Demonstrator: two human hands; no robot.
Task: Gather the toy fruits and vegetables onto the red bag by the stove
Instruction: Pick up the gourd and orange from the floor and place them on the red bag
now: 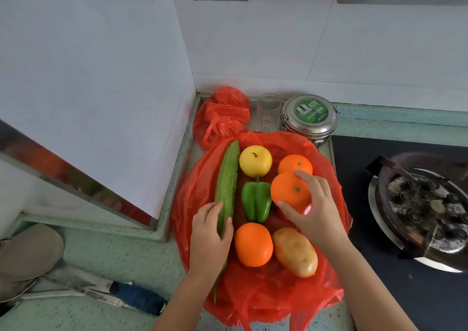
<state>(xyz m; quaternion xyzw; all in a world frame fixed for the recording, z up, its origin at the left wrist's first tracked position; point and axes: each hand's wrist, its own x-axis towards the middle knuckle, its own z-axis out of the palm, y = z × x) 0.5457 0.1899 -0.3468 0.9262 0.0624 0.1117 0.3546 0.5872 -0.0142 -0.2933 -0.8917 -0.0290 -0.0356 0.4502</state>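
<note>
In the head view a red bag [326, 295] lies spread flat on the counter in the lower middle of the frame, left of the stove [395, 287]. On it sit a yellow apple [255, 160], a green pepper [255, 201], an orange [253, 244], a potato [295, 252] and another orange at the back [295, 163]. The left hand [210, 239] is wrapped around the near end of a long bitter gourd [228, 183] on the bag's left side. The right hand [314, 211] grips a third orange [290, 189] in its fingertips, right of the pepper. A crumpled second bag [222, 115], a glass [268, 113] and a steel tin [310, 118] stand above
</note>
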